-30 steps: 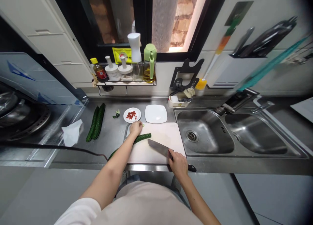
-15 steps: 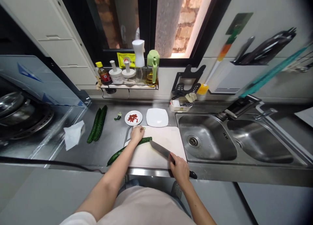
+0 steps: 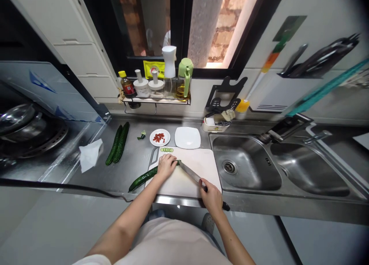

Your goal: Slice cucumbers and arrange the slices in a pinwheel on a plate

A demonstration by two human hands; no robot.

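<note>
The cucumber is laid partly on the board, pinned near its knife end by the left hand; the knife is grasped by the right hand. Probably stiff but slick, the cucumber is best pressed from above.

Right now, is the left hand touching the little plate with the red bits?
Apart: the head view shows cucumber slices on the cutting board between the left hand and the little plate.

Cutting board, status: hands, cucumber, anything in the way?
Left hand on cucumber. Right hand holding knife, blade at cucumber's right end. Slices rowed near cutting board's far edge, apart from knife.
</note>
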